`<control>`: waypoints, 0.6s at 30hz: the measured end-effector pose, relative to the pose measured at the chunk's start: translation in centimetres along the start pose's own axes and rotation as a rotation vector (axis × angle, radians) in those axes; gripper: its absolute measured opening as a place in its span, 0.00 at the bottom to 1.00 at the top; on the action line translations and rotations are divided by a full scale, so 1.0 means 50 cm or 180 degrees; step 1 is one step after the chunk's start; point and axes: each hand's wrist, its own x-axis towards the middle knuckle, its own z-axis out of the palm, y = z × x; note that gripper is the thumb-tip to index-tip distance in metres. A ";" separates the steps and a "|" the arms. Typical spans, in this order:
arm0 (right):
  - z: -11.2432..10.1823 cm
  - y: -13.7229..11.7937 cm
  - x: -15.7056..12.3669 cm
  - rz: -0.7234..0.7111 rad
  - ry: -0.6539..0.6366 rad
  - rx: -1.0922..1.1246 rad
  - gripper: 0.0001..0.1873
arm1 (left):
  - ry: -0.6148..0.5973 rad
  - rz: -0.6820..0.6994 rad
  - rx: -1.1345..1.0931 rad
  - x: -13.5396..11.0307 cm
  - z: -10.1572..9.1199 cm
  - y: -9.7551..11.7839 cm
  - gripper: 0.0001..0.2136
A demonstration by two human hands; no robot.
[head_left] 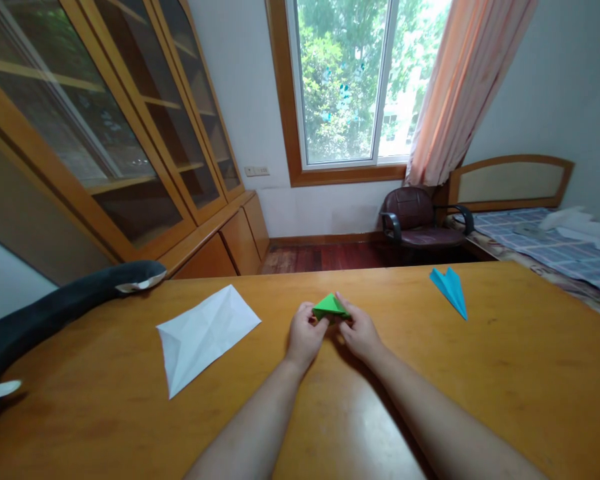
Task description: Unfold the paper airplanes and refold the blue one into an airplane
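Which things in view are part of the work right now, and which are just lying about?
In the work:
- green folded paper, held between left hand and right hand
- table, beneath the hands

Apparently just lying about, untouched:
- creased white sheet
- blue folded paper
- dark plush-looking object

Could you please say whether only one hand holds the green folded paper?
No, the left hand and right hand both hold the green folded paper.
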 end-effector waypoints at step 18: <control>-0.004 -0.055 -0.006 -0.0123 -0.0140 -0.0218 0.14 | -0.0050 0.0275 0.1038 -0.029 0.011 0.036 0.15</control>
